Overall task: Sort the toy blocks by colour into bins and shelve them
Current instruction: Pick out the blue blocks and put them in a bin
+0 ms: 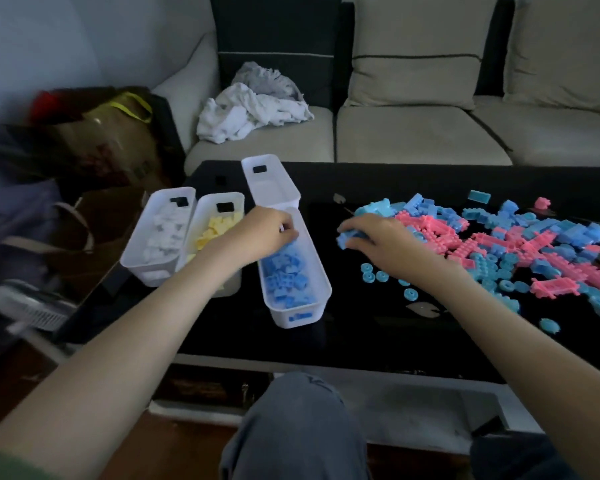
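The right grip (378,244) curled round blue blocks (343,238) at the edge of the pile (499,237) on the tabletop (361,341). The left grip (261,233) hung curled over the blue-filled bin (291,322), its hold unclear. A loose handful could scatter outside it.

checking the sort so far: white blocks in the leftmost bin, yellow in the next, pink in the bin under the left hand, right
No. The bin under the left hand holds blue blocks, not pink; the head view shows it. The white blocks lie in the leftmost bin and the yellow blocks in the next, as you said.
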`<action>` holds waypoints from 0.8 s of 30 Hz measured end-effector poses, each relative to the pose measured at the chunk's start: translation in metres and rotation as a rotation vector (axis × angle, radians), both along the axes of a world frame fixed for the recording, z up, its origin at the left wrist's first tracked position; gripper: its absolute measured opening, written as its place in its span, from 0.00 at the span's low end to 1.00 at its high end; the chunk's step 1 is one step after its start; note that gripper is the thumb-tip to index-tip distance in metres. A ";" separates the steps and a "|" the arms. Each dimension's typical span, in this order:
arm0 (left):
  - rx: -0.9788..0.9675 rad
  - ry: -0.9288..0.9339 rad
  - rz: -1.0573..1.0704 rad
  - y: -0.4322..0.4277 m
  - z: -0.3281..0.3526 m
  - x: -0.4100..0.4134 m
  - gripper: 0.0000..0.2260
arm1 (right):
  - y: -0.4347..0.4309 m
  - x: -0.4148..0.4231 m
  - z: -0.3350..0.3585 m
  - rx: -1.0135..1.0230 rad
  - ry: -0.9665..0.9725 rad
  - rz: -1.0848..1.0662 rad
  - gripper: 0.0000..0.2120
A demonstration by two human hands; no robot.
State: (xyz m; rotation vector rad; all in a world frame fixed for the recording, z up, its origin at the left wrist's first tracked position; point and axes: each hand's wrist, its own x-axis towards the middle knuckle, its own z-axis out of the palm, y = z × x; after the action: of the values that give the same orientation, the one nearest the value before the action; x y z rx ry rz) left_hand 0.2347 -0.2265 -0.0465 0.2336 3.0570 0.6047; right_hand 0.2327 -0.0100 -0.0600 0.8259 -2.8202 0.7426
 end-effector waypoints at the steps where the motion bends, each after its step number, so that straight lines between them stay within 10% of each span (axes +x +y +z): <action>1: -0.045 0.002 0.002 -0.001 0.000 0.000 0.09 | -0.013 0.007 0.003 -0.044 -0.005 0.052 0.14; 9: -0.053 -0.071 0.009 -0.007 0.002 -0.006 0.13 | -0.037 0.025 -0.002 0.053 -0.163 0.106 0.26; 24: -0.116 -0.094 -0.322 0.162 -0.024 -0.070 0.21 | 0.117 -0.057 -0.037 0.227 -0.184 -0.327 0.16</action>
State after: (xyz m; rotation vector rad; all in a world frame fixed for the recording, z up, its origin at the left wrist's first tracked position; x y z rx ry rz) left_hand 0.1651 -0.0643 -0.0701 0.6562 2.8605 0.4048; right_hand 0.1757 0.1066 -0.0966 0.3154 -3.1332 0.4774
